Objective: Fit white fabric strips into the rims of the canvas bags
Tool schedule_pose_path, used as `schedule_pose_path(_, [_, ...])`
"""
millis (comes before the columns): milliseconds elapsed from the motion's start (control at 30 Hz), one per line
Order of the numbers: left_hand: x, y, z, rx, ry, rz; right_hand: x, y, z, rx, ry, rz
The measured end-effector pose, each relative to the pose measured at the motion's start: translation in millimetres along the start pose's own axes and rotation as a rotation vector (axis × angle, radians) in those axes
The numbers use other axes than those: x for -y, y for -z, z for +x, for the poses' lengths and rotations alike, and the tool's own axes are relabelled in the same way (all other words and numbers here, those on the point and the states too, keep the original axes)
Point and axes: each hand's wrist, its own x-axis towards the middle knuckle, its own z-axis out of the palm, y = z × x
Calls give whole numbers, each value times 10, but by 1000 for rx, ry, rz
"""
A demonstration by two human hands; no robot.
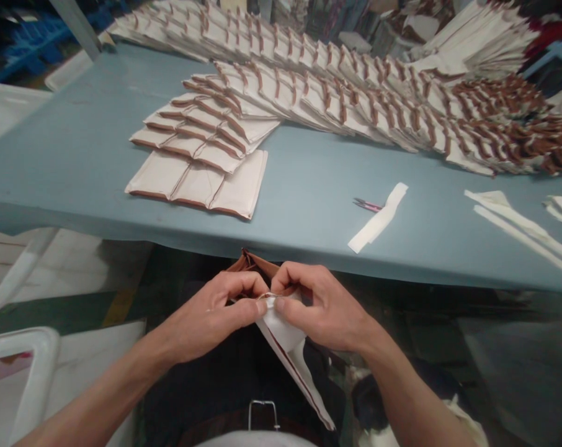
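Observation:
Just below the table's front edge, a white fabric piece with brown trim [285,332] is pinched between both of my hands. My left hand [220,307] grips it with thumb and forefinger. My right hand [318,304] pinches the same piece close beside, the fingertips of the two hands almost touching. The brown part of the piece sticks up behind my fingers, and a pointed white end hangs down toward my lap. Part of the piece is hidden by my fingers.
On the blue-covered table [76,167] lie long overlapping rows of white, brown-edged fabric pieces [309,99] and a smaller fanned stack [197,180]. Thread snips [368,205] rest beside a white strip [378,217]. More white strips [525,226] lie right. A white chair frame [43,360] stands at lower left.

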Motion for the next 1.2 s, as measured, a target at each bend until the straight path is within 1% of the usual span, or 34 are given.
schedule_pose_path(67, [-9, 7, -8, 32, -13, 65, -5, -18, 6, 3, -8, 47])
schedule_pose_path(167, [20, -17, -4, 42, -28, 164, -12, -41, 34, 5, -28, 115])
schedule_pose_path(300, [110, -63, 13, 39, -36, 161, -74, -53, 88, 32, -38, 169])
schedule_pose_path(367, [162, -77, 11, 16, -34, 120, -147, -51, 81, -19, -9, 163])
schedule_pose_path(467, [225, -86, -3, -26, -46, 47, -284, -56, -17, -216, 62, 152])
schedule_pose_path(500, [238, -87, -7, -40, -48, 35, -323, -63, -68, -254, 63, 148])
schedule_pose_path(533, [246, -87, -11, -53, -47, 31, -353, -74, -122, -262, 47, 138])
schedule_pose_path(600, [246, -90, -12, -70, -40, 44, -380, -103, -221, -213, -18, 78])
schedule_pose_path(700, [217, -110, -6, -93, -33, 76, -344, -147, -301, -144, -93, -71])
schedule_pose_path(800, [173, -152, 3, -136, -49, 129, -266, -167, -299, -144, -154, -140])
schedule_pose_path(900, [134, -195, 18, -182, -85, 165, -198, -180, -266, -174, -195, -135])
schedule_pose_path(1067, [137, -235, 52, -233, -85, 187, -150, -242, -233, -292, -232, -171])
schedule_pose_path(1133, [168, -256, 57, -255, -78, 177, -142, -267, -232, -304, -253, -201])
schedule_pose_path(1200, [211, -292, 62, -287, -84, 166, -136, -283, -230, -283, -282, -220])
